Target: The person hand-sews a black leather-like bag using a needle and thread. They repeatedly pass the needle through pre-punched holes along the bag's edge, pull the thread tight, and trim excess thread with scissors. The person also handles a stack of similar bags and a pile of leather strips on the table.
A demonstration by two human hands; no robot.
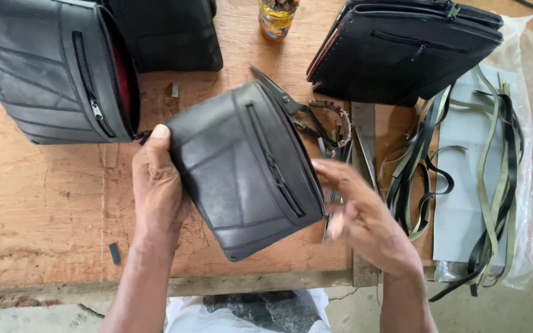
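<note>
Landmark: black zippered pouch (245,169), tilted above the wooden table (44,209).
Left hand (158,188): clamped on the pouch's left edge, thumb on top.
Right hand (359,213): blurred at the pouch's right edge; grip cannot be told.
Scissors (291,102): just behind the pouch.
Black and olive strips (495,185): right of the pouch.
Finished bags (50,68): beyond the pouch, left.

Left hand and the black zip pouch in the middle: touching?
Touching. The head view shows the left hand gripping the black zip pouch's left edge, thumb pressed flat on its front panel with no gap.
</note>
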